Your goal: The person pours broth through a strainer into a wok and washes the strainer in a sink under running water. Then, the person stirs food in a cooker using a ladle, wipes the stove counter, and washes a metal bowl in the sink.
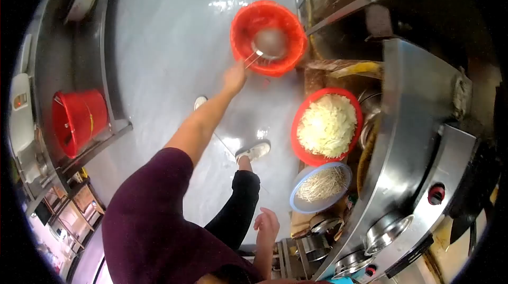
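Note:
My left hand (235, 78) stretches away from my body, wrapped around the wire handle of a round strainer (269, 43). The strainer's bowl, a little blurred, is over or inside a red bucket (236, 29) that looks lined with a red bag; whether they touch I cannot tell. Close to my body, my right hand (267, 224) hangs with loosely bent fingers and holds nothing. Nearest to it is a bluish plastic basket (294, 202) of thin pale strands (321, 184). Beyond that stands a red basin (298, 149) heaped with shredded pale cabbage (328, 125).
On the right runs a steel counter (394, 125) with metal bowls (389, 233) and red knobs. Another red bucket (90, 117) lies tilted on a left shelf, with a white pot (83, 1) farther along. My shoes (254, 150) stand on the shiny grey floor (159, 46).

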`<move>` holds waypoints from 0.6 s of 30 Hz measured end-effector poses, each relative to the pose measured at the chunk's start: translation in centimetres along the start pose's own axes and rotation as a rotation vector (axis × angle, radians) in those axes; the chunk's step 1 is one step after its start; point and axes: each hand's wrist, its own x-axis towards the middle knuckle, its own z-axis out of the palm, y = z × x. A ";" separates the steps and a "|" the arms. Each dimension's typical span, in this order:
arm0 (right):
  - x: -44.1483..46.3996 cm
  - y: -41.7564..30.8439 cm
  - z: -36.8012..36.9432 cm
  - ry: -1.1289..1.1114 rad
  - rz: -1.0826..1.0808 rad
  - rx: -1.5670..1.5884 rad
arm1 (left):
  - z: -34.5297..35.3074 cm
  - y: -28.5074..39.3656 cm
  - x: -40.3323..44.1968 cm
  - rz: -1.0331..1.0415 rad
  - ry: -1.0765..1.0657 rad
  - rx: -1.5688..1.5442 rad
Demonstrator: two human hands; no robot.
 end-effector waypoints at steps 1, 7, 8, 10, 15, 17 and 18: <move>0.4 0.3 0.1 -0.003 0.012 -0.014 | -0.1 0.2 0.2 0.011 0.005 -0.019; 1.9 -1.7 0.8 -0.017 0.075 -0.067 | -1.5 -3.1 -0.4 0.153 0.219 -0.247; 2.4 -1.6 0.6 -0.027 0.043 -0.075 | -1.1 -4.1 -1.3 0.158 0.242 -0.177; 2.8 -1.0 0.2 -0.053 -0.005 -0.092 | -1.1 -5.4 -4.1 -0.009 -0.022 -0.038; 0.9 -3.9 0.5 -0.045 -0.073 -0.131 | -4.9 -4.0 -4.2 -0.066 -0.158 -0.125; -0.2 -6.3 0.9 -0.051 -0.058 -0.126 | -6.2 -3.3 -3.6 -0.012 -0.074 -0.350; -1.1 -8.1 1.4 -0.082 -0.136 -0.177 | -7.8 -2.7 -3.3 -0.173 -0.292 -0.650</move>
